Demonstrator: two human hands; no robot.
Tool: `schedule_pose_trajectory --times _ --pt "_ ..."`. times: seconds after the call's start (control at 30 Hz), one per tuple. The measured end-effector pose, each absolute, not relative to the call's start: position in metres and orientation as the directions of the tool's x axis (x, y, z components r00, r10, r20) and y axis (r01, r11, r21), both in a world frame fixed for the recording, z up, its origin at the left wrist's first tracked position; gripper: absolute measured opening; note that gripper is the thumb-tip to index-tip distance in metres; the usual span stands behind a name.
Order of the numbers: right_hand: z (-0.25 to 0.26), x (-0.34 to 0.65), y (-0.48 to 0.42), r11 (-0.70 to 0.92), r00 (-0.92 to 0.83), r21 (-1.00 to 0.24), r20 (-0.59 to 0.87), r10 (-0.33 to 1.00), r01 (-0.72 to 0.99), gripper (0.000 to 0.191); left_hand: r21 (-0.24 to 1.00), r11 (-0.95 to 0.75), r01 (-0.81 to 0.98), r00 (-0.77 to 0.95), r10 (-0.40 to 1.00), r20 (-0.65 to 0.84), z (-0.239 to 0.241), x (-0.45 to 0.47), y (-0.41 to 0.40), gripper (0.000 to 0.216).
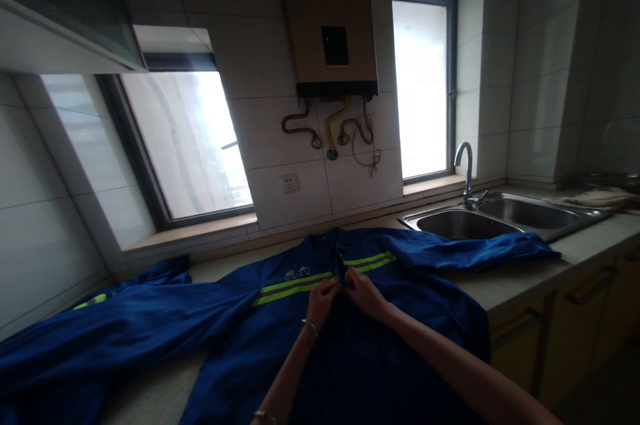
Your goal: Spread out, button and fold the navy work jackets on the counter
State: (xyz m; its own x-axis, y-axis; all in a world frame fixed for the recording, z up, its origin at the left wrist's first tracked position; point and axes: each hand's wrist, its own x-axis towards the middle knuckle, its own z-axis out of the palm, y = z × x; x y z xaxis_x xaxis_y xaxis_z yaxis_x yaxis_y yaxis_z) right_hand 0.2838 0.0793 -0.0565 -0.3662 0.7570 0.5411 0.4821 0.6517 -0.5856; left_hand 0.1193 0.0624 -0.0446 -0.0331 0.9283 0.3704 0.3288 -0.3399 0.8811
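We have the blue jacket laid face up on the counter, collar twd the back edge, lower body apparently past the front edge; the R sleeve runs along the front rim of the sink. Handling (our est.): soft, limp, light to med. wt., not fragile; fabric prob. folds easily, w/ little slip. Rec. hold pts: both edges of the front opening, nr the reflective band, where the cloth should be firmer; for moving the whole garment, we'd grip the shoulders. Pose: L hand and R hand meet at the front opening, fingers pinched on cloth, tips v. close; whether they touch, we can't tell. Forearms angle in fr. the near side, R more slanted; L wrist carries a bracelet.
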Motion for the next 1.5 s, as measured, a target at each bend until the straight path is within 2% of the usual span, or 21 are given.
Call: schedule_pose_trajectory --times 0.17,0.27,0.43,0.5,0.6,0.73,0.9,1.13,1.27,1.33,1.5 --pt "-0.048 0.285 0.075 0.576 -0.305 -0.577 0.501 0.81 0.58 0.012 0.888 -0.335 0.315 -0.026 0.932 0.36 -0.043 0.122 0.063 0.03" --pt "-0.035 0.288 0.051 0.612 -0.396 -0.501 0.476 0.786 0.612 0.012 0.902 -0.283 0.327 -0.077 0.943 0.324 -0.046 0.117 0.064 0.035" --pt "-0.017 0.297 -0.013 0.854 -0.759 -0.247 0.392 0.52 0.458 0.01 0.922 -0.182 0.341 -0.14 0.96 0.241 -0.055 0.109 0.063 0.042" --pt "-0.01 0.304 -0.034 0.891 -0.828 -0.197 0.332 0.452 0.408 0.012 0.927 -0.15 0.343 -0.132 0.97 0.205 -0.057 0.109 0.062 0.04" --pt "0.002 0.32 -0.052 0.907 -0.874 -0.168 0.245 0.419 0.387 0.023 0.924 -0.12 0.362 -0.093 0.982 0.163 -0.058 0.112 0.059 0.038" --pt "0.01 0.343 -0.064 0.891 -0.86 -0.16 0.238 0.452 0.425 0.029 0.896 -0.149 0.419 -0.004 0.986 0.165 -0.055 0.114 0.049 0.037" --pt "-0.01 0.363 -0.071 0.862 -0.782 -0.181 0.364 0.506 0.474 0.015 0.861 -0.18 0.475 0.109 0.983 0.145 -0.043 0.109 0.029 0.039" --pt "-0.038 0.359 -0.08 0.799 -0.607 -0.372 0.52 0.601 0.472 0.019 0.817 -0.208 0.538 0.298 0.953 0.046 -0.036 0.121 -0.022 0.049" --pt "-0.038 0.348 -0.078 0.747 -0.521 -0.437 0.537 0.663 0.501 0.021 0.827 -0.188 0.53 0.231 0.97 0.073 -0.046 0.138 -0.03 0.046" --pt "-0.038 0.342 -0.073 0.739 -0.519 -0.391 0.534 0.668 0.548 0.017 0.847 -0.154 0.508 0.194 0.979 0.062 -0.048 0.144 -0.026 0.048" --pt "-0.039 0.33 -0.062 0.74 -0.608 -0.145 0.479 0.633 0.656 0.014 0.894 -0.048 0.446 0.139 0.99 -0.016 -0.047 0.147 -0.018 0.053"
